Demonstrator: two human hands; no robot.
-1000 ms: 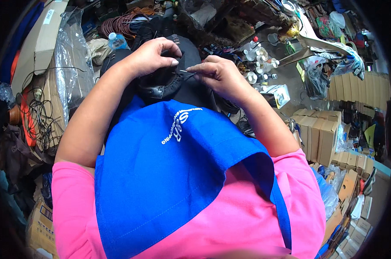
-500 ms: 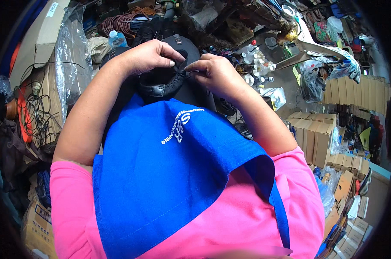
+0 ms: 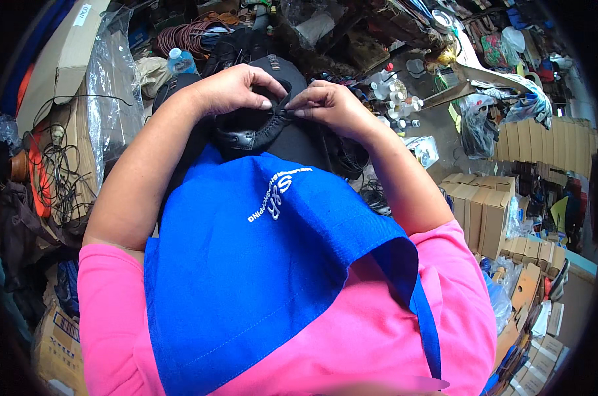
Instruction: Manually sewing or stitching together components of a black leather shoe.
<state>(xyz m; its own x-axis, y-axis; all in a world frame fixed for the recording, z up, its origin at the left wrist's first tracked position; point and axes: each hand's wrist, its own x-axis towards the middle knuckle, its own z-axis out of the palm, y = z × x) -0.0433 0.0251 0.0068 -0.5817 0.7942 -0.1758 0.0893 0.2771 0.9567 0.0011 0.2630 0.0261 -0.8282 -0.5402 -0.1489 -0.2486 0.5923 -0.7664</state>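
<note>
A black shoe (image 3: 239, 140) lies on my lap above the blue apron (image 3: 246, 244), its opening facing up. My left hand (image 3: 236, 91) reaches over the opening, with thumb and fingers closed on the far part of its collar. On the right side of the collar, my right hand (image 3: 328, 109) pinches the black edge between thumb and fingertips. Whether a needle or thread is in that pinch is too small to see. The front of the shoe merges with the dark clothing on my legs.
A clear bottle with blue liquid (image 3: 181, 61) and coiled reddish cord (image 3: 190, 36) lie beyond my left hand. Several small bottles (image 3: 391, 92) stand at the right. Cardboard boxes (image 3: 484, 211) are stacked beside my right arm; a tall carton (image 3: 81, 56) and tangled black wire (image 3: 61, 168) are at the left.
Both hands stay on the shoe and have shifted only slightly. The right fingertips have closed in on the collar edge, nearer the left fingers.
</note>
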